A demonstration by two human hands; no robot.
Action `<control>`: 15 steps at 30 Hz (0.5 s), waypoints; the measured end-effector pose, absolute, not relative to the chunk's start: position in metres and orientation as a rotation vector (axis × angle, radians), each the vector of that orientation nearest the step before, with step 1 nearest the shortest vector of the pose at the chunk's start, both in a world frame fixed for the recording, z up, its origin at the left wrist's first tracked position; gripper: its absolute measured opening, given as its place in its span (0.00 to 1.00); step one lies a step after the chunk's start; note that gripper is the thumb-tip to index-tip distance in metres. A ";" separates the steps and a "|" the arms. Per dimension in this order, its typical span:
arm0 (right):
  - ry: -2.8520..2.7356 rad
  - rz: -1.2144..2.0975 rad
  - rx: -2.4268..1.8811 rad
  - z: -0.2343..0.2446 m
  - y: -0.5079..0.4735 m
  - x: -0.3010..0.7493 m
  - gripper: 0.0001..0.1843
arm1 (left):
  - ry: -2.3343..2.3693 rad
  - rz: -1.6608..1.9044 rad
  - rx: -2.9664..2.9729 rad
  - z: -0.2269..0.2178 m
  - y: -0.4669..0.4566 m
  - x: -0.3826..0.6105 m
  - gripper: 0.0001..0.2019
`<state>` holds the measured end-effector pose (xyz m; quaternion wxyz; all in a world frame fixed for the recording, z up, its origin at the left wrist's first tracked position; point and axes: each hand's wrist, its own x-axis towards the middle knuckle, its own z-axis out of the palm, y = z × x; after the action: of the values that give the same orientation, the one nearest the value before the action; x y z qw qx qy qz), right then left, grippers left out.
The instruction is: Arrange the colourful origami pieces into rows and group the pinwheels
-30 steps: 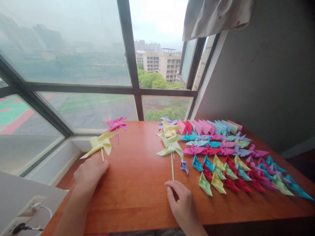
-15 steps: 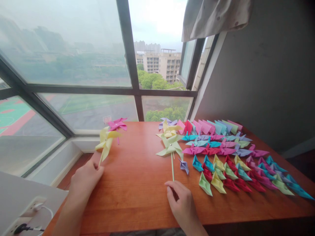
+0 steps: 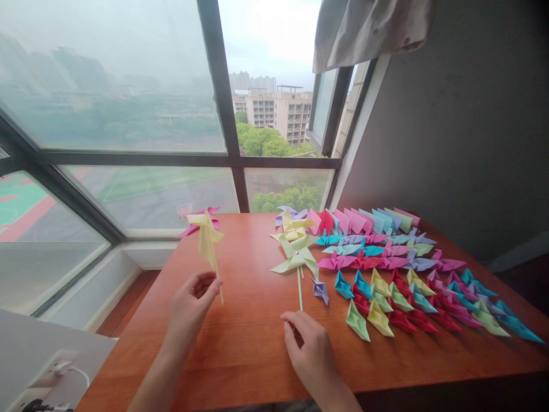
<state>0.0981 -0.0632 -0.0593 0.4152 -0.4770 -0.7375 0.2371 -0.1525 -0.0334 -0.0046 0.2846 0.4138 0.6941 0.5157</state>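
My left hand (image 3: 191, 306) pinches the thin stick of a pale yellow paper pinwheel (image 3: 207, 236) and holds it upright above the wooden table (image 3: 240, 343), its blades seen edge-on. My right hand (image 3: 311, 352) rests on the table with fingers curled, just below the stick end of a light green pinwheel (image 3: 297, 256) that lies flat; I cannot see anything in its fingers. A second yellow pinwheel (image 3: 294, 226) lies behind the green one. A pink pinwheel (image 3: 194, 223) lies at the table's far left corner, partly hidden by the held one.
Several rows of folded paper pieces (image 3: 398, 269) in many colours cover the right half of the table, with a small purple one (image 3: 319, 289) near the green pinwheel. Window panes (image 3: 128, 114) rise behind. A wall socket with a cable (image 3: 60, 369) sits at lower left.
My left hand has lifted the yellow pinwheel off the table's left edge and carried it right, turning it upright. My right hand has stayed almost still.
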 end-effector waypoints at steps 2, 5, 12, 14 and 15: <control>-1.870 0.601 -1.193 -0.053 -0.057 0.092 0.12 | 1.788 1.351 1.122 -0.003 -0.028 -0.132 0.23; -1.856 0.617 -1.176 -0.041 -0.045 0.083 0.12 | 1.639 1.311 1.150 -0.003 -0.019 -0.103 0.21; -1.719 0.577 -1.265 -0.024 -0.011 0.075 0.10 | 1.401 1.255 1.202 -0.005 0.017 -0.055 0.14; -1.664 0.550 -1.307 -0.023 -0.003 0.077 0.10 | 1.382 1.235 1.216 -0.008 0.028 -0.048 0.15; -1.637 0.536 -1.324 -0.023 0.000 0.079 0.10 | 1.373 1.223 1.224 -0.010 0.034 -0.046 0.15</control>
<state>0.0785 -0.0002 -0.0226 0.4656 -0.5392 -0.6669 0.2184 -0.0460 0.0344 -0.0095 0.4497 0.4949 0.5552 0.4946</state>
